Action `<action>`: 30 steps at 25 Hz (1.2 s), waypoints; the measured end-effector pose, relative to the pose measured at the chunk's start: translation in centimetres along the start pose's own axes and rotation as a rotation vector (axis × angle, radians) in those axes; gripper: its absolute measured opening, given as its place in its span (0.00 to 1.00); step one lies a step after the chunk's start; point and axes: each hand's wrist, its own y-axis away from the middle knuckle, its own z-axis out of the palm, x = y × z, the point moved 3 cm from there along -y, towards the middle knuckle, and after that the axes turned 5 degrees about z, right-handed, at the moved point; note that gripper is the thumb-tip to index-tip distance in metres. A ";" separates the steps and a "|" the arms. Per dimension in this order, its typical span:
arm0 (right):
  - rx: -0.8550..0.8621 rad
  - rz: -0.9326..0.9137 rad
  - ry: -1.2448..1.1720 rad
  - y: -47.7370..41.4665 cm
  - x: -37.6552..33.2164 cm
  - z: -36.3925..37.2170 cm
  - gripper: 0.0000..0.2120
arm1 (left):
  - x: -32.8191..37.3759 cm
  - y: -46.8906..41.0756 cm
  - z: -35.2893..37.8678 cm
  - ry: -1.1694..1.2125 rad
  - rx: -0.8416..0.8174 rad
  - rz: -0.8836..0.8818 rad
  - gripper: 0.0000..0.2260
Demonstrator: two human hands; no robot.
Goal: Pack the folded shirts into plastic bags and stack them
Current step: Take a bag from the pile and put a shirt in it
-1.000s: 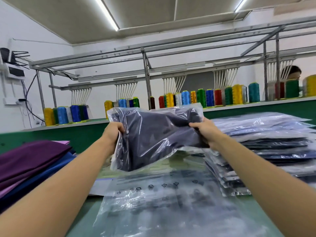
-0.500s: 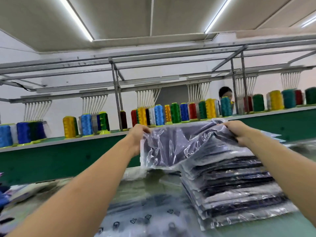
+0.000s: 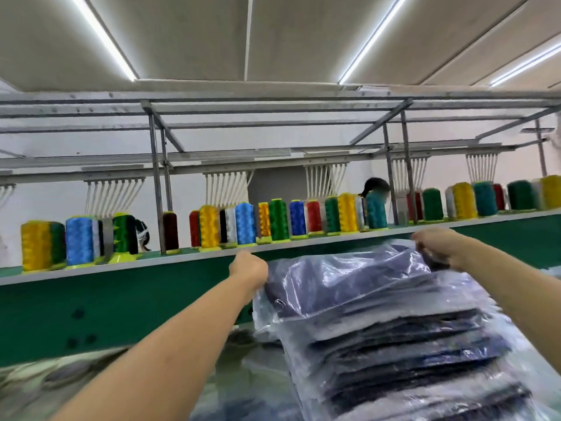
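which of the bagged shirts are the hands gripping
The topmost dark navy shirt in a clear plastic bag, on the stack of bagged shirts: left hand and right hand grip its far corners; those below lie untouched.

Both hands [image 3: 249, 270] [image 3: 437, 246] on the bagged shirt [image 3: 343, 284] atop the stack [image 3: 409, 354]
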 end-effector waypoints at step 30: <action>-0.124 -0.389 0.681 -2.1 -0.3 6.7 0.22 | 0.9 -0.5 7.2 0.260 -0.105 -0.081 0.08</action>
